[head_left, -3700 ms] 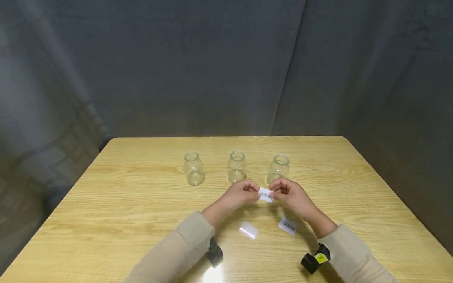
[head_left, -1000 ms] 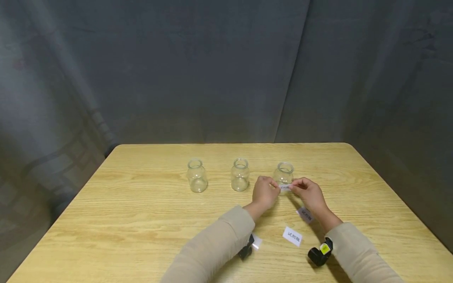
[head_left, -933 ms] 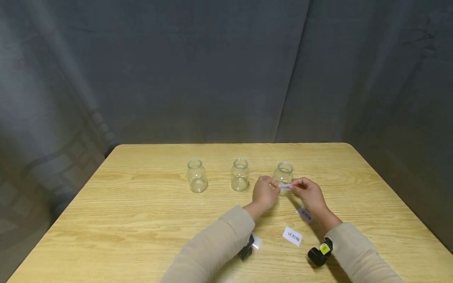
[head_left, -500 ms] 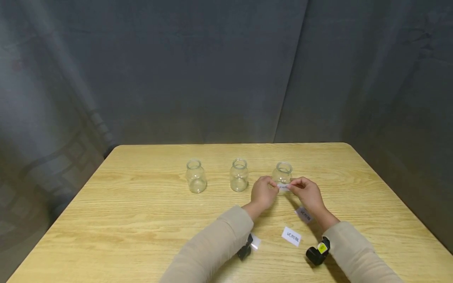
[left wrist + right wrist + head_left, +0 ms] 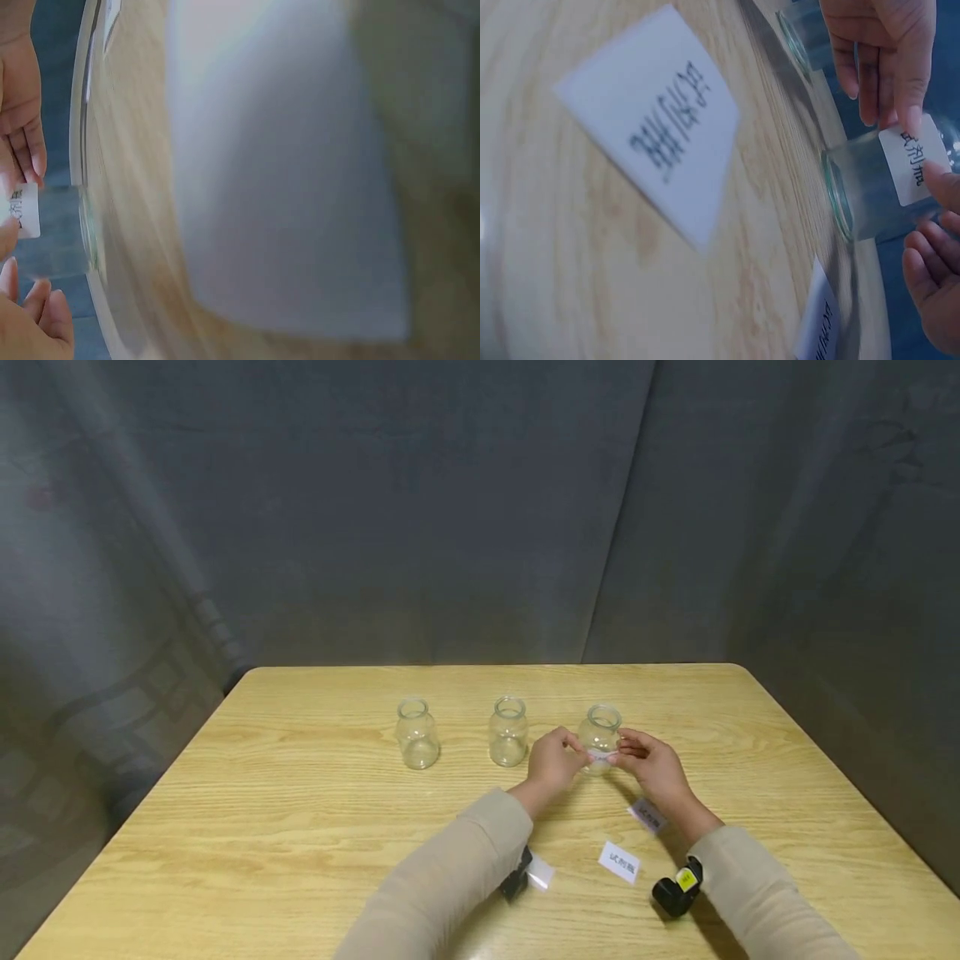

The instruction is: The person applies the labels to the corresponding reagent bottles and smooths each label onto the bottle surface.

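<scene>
A small white label (image 5: 600,756) printed with dark characters lies against the front of the right-hand glass jar (image 5: 600,735), which stands upright. My left hand (image 5: 553,764) presses the label's left end with the thumb, its other fingers beside the jar. At the opposite end the thumb of my right hand (image 5: 656,770) presses too, with the fingers bent along that side of the glass. In the right wrist view the label (image 5: 904,169) sits across the jar body between both thumbs. The left wrist view shows it partly cut off at the edge.
Two more glass jars stand in a row to the left, a middle jar (image 5: 508,735) and a left jar (image 5: 417,737). Nearer on the wooden table (image 5: 300,827) lie two printed labels (image 5: 619,862) (image 5: 647,816). A blank glossy slip (image 5: 540,871) is partly behind the left wrist camera.
Both hands have carried the label from in front of the jars rightward to the right-hand jar. In the last half second the label bends against the glass and the fingers shift along its sides.
</scene>
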{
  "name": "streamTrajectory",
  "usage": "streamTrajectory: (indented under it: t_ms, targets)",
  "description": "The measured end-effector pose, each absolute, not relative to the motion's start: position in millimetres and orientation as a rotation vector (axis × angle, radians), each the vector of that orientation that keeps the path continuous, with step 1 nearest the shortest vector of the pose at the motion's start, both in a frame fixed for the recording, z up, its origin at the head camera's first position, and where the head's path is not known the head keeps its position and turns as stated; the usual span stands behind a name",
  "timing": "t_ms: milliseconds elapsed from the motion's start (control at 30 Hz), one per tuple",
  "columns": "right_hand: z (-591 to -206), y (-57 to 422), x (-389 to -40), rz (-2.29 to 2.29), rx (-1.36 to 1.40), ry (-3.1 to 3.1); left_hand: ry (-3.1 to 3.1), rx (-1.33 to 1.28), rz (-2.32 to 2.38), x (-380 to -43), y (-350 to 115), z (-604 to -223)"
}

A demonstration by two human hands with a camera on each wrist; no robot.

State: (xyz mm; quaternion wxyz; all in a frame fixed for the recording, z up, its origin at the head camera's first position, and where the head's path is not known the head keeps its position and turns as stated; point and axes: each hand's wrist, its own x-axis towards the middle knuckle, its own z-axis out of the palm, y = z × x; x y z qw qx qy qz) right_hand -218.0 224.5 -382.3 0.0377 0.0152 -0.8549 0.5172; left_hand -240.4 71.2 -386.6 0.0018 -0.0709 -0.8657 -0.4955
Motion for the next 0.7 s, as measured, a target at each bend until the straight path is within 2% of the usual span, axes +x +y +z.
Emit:
streamTrajectory:
  t_ms: [267, 700]
  targets:
    - [-382.6, 231.8, -222.6, 1.694, 0.112, -2.617, -2.734, -0.261, -1.591, -247.2, 69.2, -383.9]
    - [-386.9, 235.3, -226.6, 1.682, 0.126, -2.597, -2.791, -0.348, -1.356, -250.8, 66.3, -382.1]
